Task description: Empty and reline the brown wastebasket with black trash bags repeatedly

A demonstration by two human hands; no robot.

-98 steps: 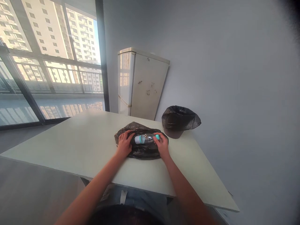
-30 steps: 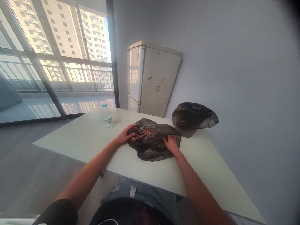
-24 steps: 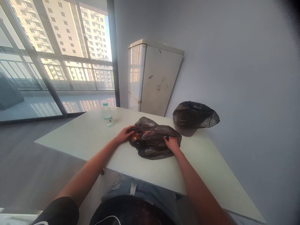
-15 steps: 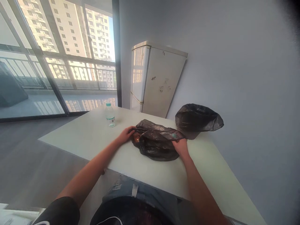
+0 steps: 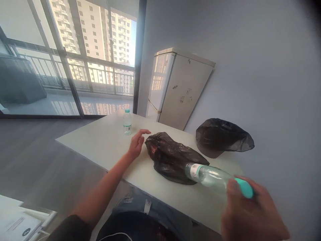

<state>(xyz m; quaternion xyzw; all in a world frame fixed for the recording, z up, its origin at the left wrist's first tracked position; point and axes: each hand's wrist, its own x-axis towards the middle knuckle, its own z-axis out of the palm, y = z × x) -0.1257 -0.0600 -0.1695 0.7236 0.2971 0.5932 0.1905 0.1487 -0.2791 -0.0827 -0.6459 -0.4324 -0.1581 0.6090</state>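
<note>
A black plastic bag (image 5: 173, 159) lies crumpled on the white table (image 5: 100, 142), with something reddish showing dimly at its left end. My left hand (image 5: 136, 144) is just left of that bag, fingers apart, holding nothing. Gripped by its turquoise-capped end, a clear plastic bottle (image 5: 214, 177) is in my right hand (image 5: 250, 209). It tilts with its base toward the bag's right end; whether the two touch, I cannot tell. Motion blurs the right hand.
Another clear bottle (image 5: 127, 124) with a turquoise cap stands upright at the table's far left. A bin lined with a black bag (image 5: 222, 134) is at the right by the wall. Behind are a fridge (image 5: 185, 87) and glass doors.
Both hands have let go of the black bag. My right hand has moved right and toward me and now holds a bottle. The view has shifted, and the bag lies more slanted.
</note>
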